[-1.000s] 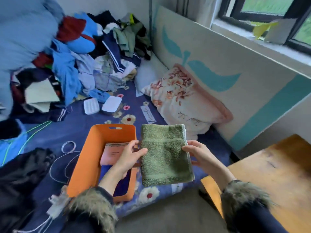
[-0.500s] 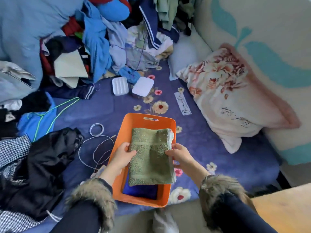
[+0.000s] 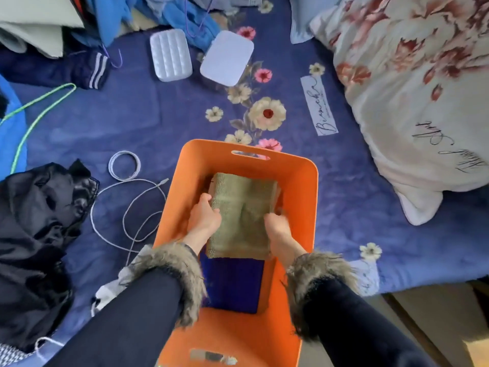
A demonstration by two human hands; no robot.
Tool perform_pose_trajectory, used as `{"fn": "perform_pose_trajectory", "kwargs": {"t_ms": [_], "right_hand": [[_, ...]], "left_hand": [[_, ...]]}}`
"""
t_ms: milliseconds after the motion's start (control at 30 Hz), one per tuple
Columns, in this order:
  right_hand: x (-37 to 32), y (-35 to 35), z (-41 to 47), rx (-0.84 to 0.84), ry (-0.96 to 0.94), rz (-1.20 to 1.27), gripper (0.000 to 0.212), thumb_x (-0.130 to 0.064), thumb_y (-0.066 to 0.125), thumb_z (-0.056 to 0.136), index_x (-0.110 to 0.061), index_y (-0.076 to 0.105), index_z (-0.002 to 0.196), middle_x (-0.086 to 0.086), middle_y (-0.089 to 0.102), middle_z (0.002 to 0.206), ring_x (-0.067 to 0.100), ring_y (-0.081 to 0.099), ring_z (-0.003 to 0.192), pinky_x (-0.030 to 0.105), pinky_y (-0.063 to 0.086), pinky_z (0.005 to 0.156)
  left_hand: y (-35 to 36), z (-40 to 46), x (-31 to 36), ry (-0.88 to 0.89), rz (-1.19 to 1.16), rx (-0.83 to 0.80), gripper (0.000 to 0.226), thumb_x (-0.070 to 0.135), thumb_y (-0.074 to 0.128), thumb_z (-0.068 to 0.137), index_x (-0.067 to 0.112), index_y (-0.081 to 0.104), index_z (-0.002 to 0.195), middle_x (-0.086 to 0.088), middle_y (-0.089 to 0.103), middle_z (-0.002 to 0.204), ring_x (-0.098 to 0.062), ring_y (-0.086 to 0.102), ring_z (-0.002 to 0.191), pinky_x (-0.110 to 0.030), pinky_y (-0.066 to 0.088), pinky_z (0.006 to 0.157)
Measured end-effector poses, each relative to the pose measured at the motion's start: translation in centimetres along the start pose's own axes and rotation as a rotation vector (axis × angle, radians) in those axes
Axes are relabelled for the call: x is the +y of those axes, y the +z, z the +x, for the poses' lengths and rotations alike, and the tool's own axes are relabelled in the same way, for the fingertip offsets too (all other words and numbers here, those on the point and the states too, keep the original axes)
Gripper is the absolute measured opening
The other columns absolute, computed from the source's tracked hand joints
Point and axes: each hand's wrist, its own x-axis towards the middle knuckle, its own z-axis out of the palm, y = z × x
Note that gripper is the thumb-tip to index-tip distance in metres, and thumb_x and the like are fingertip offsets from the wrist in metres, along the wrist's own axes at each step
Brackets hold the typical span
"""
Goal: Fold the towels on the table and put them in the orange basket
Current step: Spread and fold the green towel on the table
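Both hands lower a folded green towel (image 3: 242, 215) into the orange basket (image 3: 299, 181) on the bed, left hand (image 3: 203, 218) and right hand (image 3: 276, 225) each grasping a side edge; best laid flat atop the blue towel (image 3: 232, 284) before letting go.

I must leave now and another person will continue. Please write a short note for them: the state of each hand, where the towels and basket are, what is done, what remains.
Left hand: grips the left edge of the folded green towel.
Right hand: grips its right edge.
Both hands are down inside the orange basket, which sits on the blue floral bedspread.
Done: the green towel is folded and lies in the basket, over a dark blue folded cloth.
Left: let go and pull both hands out. No other towel is visible in this view.
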Motion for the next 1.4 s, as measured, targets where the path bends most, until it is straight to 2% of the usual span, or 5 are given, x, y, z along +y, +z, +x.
{"fn": "perform_pose_trajectory", "kwargs": {"t_ms": [567, 767, 967, 1167, 1400], "right_hand": [[-6.6, 3.0, 2.5, -0.054, -1.003, -1.112, 0.037, -0.014, 0.046, 0.092, -0.017, 0.052, 0.127, 0.01, 0.051, 0.123, 0.032, 0.042, 0.119, 0.042, 0.035, 0.093], [-3.5, 2.0, 2.3, 0.043, -1.079, -1.146, 0.06, 0.001, 0.061, 0.072, -0.008, 0.049, 0.131, 0.019, 0.05, 0.13, 0.039, 0.046, 0.121, 0.052, 0.035, 0.102], [1.3, 0.7, 1.2, 0.144, -0.934, -1.165, 0.074, -0.004, 0.07, 0.07, -0.012, 0.041, 0.137, 0.017, 0.034, 0.148, 0.036, 0.026, 0.139, 0.056, 0.023, 0.111], [0.5, 1.3, 1.8, 0.286, -0.308, -0.643, 0.073, -0.033, 0.053, 0.091, -0.009, 0.012, 0.147, 0.014, 0.019, 0.152, 0.031, 0.021, 0.14, 0.043, 0.019, 0.115], [1.4, 1.7, 0.9, 0.17, -0.197, -0.651, 0.066, -0.024, 0.047, 0.095, -0.013, 0.01, 0.148, 0.014, 0.022, 0.151, 0.031, 0.024, 0.139, 0.042, 0.022, 0.114]], "left_hand": [[5.1, -2.1, -0.3, -0.614, -1.318, -0.291, 0.024, -0.001, 0.037, 0.097, 0.001, 0.045, 0.119, -0.02, 0.051, 0.121, -0.036, 0.048, 0.12, -0.045, 0.045, 0.085], [4.5, -1.5, -0.4, -0.538, -0.687, -0.255, 0.022, 0.023, 0.049, 0.095, 0.005, 0.058, 0.104, -0.008, 0.066, 0.096, -0.024, 0.062, 0.089, -0.035, 0.046, 0.073], [2.7, -2.6, -2.1, 0.337, 0.244, 0.257, 0.019, 0.025, 0.065, 0.083, 0.015, 0.055, 0.096, -0.005, 0.055, 0.099, -0.028, 0.051, 0.096, -0.039, 0.041, 0.072], [2.6, 2.4, -0.4, -0.189, -0.161, 0.119, 0.063, 0.021, 0.062, 0.086, 0.009, 0.028, 0.139, -0.017, 0.031, 0.141, -0.035, 0.037, 0.126, -0.042, 0.029, 0.106], [2.1, 1.6, -1.8, 0.054, -0.033, 0.163, 0.049, 0.011, 0.062, 0.085, 0.009, 0.043, 0.13, -0.013, 0.049, 0.128, -0.03, 0.046, 0.119, -0.041, 0.037, 0.101]]}}
